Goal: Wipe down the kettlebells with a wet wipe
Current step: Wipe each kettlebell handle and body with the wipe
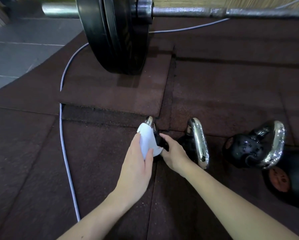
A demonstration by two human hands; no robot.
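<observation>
The left hand (136, 163) is closed on a white wet wipe (148, 142), pressing it over the chrome handle (149, 120) of the nearest kettlebell (160, 141), which stands on the rubber floor (96, 153) just ahead of both hands. The right hand (174, 153) is clamped on that kettlebell's dark body, just right of the wipe, steadying it. Two more kettlebells lie further right of the right hand: one (197, 141) close beside it, another (254, 146) well apart and tipped over. These look heavy, rigid and unlikely to shift; the polished handles look slick when wet, so a brace on the body seems wiser. The wipe is limp and light, best bunched in the palm.
</observation>
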